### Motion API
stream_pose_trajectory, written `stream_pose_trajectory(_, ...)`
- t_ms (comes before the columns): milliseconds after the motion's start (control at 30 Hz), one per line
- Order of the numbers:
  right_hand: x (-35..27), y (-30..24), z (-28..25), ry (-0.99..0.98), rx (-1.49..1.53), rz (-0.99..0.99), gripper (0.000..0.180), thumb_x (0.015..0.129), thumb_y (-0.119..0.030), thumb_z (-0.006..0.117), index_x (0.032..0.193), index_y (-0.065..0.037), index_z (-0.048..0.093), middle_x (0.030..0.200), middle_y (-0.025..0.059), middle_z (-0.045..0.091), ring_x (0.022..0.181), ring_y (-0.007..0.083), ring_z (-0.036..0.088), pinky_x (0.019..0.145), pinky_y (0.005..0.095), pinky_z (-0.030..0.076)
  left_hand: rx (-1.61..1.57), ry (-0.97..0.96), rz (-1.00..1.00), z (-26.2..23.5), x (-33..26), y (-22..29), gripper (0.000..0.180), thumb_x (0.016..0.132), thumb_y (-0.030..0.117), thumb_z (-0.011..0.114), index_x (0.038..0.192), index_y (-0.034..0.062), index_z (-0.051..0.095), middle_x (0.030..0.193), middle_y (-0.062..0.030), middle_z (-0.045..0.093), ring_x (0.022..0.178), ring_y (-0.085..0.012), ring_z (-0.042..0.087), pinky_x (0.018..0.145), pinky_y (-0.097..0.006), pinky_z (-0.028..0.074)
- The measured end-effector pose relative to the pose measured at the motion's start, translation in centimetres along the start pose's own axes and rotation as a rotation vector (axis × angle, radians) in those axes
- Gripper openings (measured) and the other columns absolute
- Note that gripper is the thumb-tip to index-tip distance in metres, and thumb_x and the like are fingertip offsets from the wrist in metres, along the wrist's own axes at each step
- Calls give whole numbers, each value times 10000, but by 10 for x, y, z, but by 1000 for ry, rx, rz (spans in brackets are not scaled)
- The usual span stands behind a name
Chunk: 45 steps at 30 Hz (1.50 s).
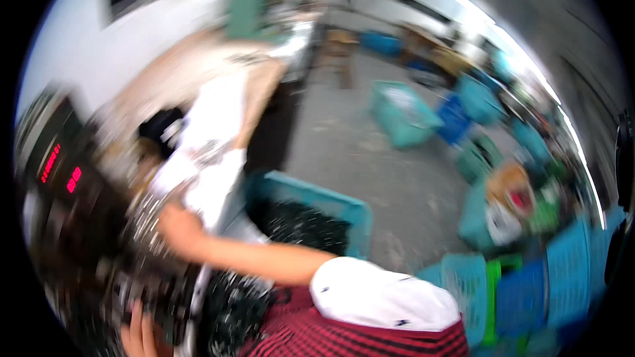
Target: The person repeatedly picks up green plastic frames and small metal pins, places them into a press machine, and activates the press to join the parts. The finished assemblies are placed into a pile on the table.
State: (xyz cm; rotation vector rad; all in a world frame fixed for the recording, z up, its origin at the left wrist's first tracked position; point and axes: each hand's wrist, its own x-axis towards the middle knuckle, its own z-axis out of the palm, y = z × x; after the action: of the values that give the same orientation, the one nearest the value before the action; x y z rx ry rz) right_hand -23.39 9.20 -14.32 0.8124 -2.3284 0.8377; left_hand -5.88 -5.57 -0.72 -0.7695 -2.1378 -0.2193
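Teal bin (316, 190) of dark pieces (307, 226) stands by the bench (260, 100) edge; floor (344, 152) separates it from other bins (405, 119). Right grip (177, 226) at blurred shiny parts (147, 226), left grip (140, 334) by the machine (159, 296); can't tell if either is closed.

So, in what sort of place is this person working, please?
Probably a factory workshop: a machine with red displays stands at left, a teal crate holds many small dark pieces, and more plastic crates stand at right.

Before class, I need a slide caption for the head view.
Right hand outstretched, left hand lower, beside dark machinery; a teal crate of dark pieces stands nearby.
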Motion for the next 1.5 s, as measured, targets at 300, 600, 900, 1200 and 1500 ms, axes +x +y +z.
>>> stream_pose_trajectory(300, 15, -1, -60, 17, 300, 148, 106, 831, -107, 686, 899, -32, 714, 876, 120, 694, 856, 298, 631, 803, 394, 483, 54, 104, -34, -4, -45, 7, 177, 697, 84, 668, 872, 97, 691, 1036, -62, 743, 660, -172, 626, 540, -281, 492)
stream_pose_trajectory(600, 14, -6, -57, -76, 171, -94, 76, 786, -118, 727, 853, -83, 717, 919, 90, 657, 919, 300, 607, 790, 400, 493, 72, 27, -81, -11, -26, 16, 167, 688, 76, 746, 839, 92, 676, 1004, -59, 745, 748, -197, 699, 556, -274, 519)
stream_pose_trajectory(900, 28, 0, -28, -94, 174, -168, 156, 802, -95, 702, 949, -51, 676, 946, 125, 692, 916, 348, 641, 791, 408, 514, 45, 30, -294, -15, -33, 45, 192, 743, 69, 753, 916, 72, 670, 1096, -105, 722, 939, -293, 718, 881, -404, 576)
stream_pose_trajectory(1200, 22, -1, -50, -143, 685, 247, 159, 917, -31, 629, 1055, 26, 683, 961, 62, 713, 901, 111, 645, 829, 251, 501, 722, 220, -1146, -138, -170, 0, 85, 833, 55, 719, 909, 45, 683, 1037, -99, 677, 1001, -292, 610, 848, -383, 485)
stream_pose_trajectory(1500, 15, -15, -52, -168, 670, 342, 158, 847, -52, 706, 988, 20, 698, 900, 96, 717, 838, 160, 660, 811, 283, 503, 525, 28, -1807, -67, -289, -66, 290, 717, 267, 775, 710, -17, 716, 675, -166, 687, 613, -269, 671, 612, -381, 523)
